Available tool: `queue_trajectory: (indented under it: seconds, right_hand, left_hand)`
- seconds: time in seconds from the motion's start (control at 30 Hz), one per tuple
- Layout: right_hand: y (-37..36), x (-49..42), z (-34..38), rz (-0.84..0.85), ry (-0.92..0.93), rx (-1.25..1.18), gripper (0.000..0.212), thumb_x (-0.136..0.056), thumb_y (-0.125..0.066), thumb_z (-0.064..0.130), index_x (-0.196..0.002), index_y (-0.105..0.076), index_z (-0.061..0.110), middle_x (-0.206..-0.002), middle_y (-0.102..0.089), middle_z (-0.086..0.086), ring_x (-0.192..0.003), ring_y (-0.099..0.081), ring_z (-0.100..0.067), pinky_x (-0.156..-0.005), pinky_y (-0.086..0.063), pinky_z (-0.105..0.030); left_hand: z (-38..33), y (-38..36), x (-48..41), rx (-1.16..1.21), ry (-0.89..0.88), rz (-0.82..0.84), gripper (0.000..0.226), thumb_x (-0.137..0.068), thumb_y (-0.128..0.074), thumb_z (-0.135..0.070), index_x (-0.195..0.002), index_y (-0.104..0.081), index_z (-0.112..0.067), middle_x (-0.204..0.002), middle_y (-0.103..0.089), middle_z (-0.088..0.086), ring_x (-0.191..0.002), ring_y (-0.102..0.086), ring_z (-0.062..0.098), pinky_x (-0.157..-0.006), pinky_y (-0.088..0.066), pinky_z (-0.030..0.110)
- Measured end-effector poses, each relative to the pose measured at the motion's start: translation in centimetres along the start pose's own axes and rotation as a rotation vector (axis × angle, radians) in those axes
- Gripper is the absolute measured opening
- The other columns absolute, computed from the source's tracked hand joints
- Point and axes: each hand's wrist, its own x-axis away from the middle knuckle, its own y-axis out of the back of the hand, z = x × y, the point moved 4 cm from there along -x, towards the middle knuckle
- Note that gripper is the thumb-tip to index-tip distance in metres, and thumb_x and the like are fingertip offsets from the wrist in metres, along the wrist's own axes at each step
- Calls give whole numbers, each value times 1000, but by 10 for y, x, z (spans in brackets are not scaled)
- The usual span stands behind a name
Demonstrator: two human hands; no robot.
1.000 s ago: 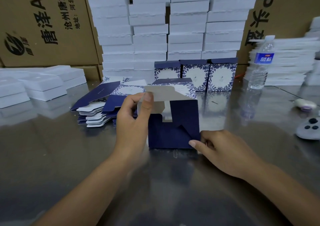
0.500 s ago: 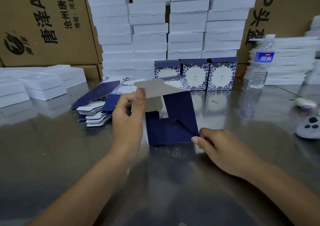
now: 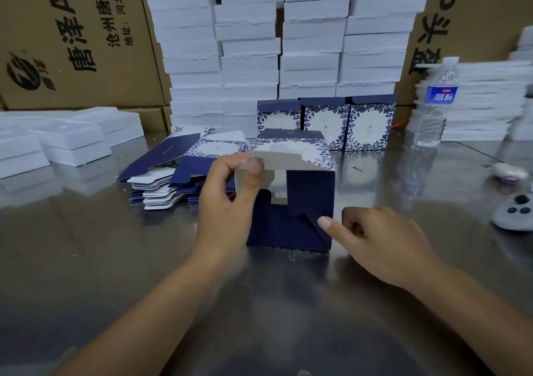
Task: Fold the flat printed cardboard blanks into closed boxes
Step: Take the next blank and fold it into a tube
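A half-folded navy box [image 3: 308, 196] lies on its side on the steel table, its end flaps facing me. My left hand [image 3: 227, 202] pinches the pale grey flap at the box's upper left corner between thumb and fingers. My right hand [image 3: 375, 237] is at the lower right corner, its thumb tip touching a navy flap edge, the other fingers curled. A pile of flat navy-and-white printed blanks [image 3: 173, 173] lies left of the box. Three folded boxes with blue leaf print [image 3: 328, 124] stand in a row behind it.
Tall stacks of white foam trays [image 3: 282, 43] rise at the back, with lower stacks at left [image 3: 57, 139] and right [image 3: 484, 101]. Brown cartons [image 3: 72, 38] stand behind. A water bottle [image 3: 435, 104], a small white object [image 3: 509, 170] and a grey controller [image 3: 516, 214] sit at right.
The box tilted back and then settled down again. My left hand kept its pinch on the grey flap; my right hand stayed at the lower right corner.
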Motion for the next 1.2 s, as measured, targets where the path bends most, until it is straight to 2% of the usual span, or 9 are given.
queue_trajectory:
  seconds: [0.17, 0.3, 0.5, 0.67, 0.83, 0.9, 1.0, 1.13, 1.2]
  right_hand:
    - [1, 0, 4, -57, 40, -9, 55, -82, -16, 68, -59, -39, 23, -50, -43, 6, -50, -42, -9, -46, -26, -27]
    - [2, -1, 0, -85, 9, 0, 45, -94, -30, 51, -58, -32, 24, -52, -38, 8, -49, -35, -14, -45, -23, -26]
    - [4, -2, -3, -103, -35, 11, 48, -83, -23, 63, -64, -38, 21, -57, -46, 7, -52, -39, -15, -46, -25, -29]
    - [11, -2, -5, -339, -73, -238, 54, -74, -39, 62, -115, -37, 26, -102, -52, 8, -87, -55, -21, -69, -44, -37]
    - [19, -1, 5, -446, 192, -453, 77, -78, -73, 13, -137, -31, 41, -141, -36, 14, -132, -35, -7, -101, -31, -18]
    - [19, -3, 7, -440, 261, -445, 60, -79, -73, 19, -132, -47, 30, -137, -42, 9, -132, -38, -13, -104, -31, -18]
    - [29, -1, 11, -548, 317, -397, 34, -83, -63, 33, -110, -67, 12, -114, -59, 3, -113, -54, -22, -100, -38, -28]
    - [45, 3, 13, -666, 245, -536, 25, -84, -56, 51, -84, -65, 28, -78, -60, 19, -84, -58, -7, -75, -41, -13]
    - [49, 5, 15, -669, 228, -636, 28, -83, -50, 62, -78, -62, 37, -78, -61, 20, -76, -55, -1, -69, -39, -11]
  left_hand:
    - [2, -7, 7, -62, -40, 151, 39, -76, -53, -61, -102, -58, -32, -119, -57, -14, -118, -50, -1, -97, -40, 23]
    - [-2, -14, 12, -53, -95, 277, 56, -79, -42, -77, -120, -51, -40, -135, -49, -15, -130, -40, -1, -108, -35, 26]
    - [8, -12, 9, -33, -58, 234, 38, -95, -37, -38, -130, -50, -32, -133, -53, -23, -127, -43, -5, -106, -33, 17]
    - [18, -10, 6, -89, -45, 205, 37, -93, -39, -35, -129, -47, -33, -133, -51, -21, -127, -42, -6, -110, -34, 28]
    - [16, -12, 6, -172, -111, 248, 36, -90, -47, -32, -124, -46, -44, -136, -47, -23, -128, -38, -9, -98, -37, 12]
    - [13, -13, 7, -295, -213, 272, 37, -90, -51, -31, -126, -47, -38, -137, -45, -20, -130, -35, -11, -100, -33, 9]
    - [8, -13, 8, -379, -312, 261, 39, -88, -58, -37, -126, -51, -31, -132, -47, -15, -126, -39, -8, -102, -39, 23]
    - [1, -15, 13, -356, -353, 204, 39, -80, -63, -44, -114, -50, -31, -115, -48, -13, -108, -48, -3, -88, -38, 9]
    - [1, -13, 13, -322, -296, 144, 32, -76, -65, -47, -98, -45, -35, -101, -49, -13, -96, -51, 3, -81, -40, 8]
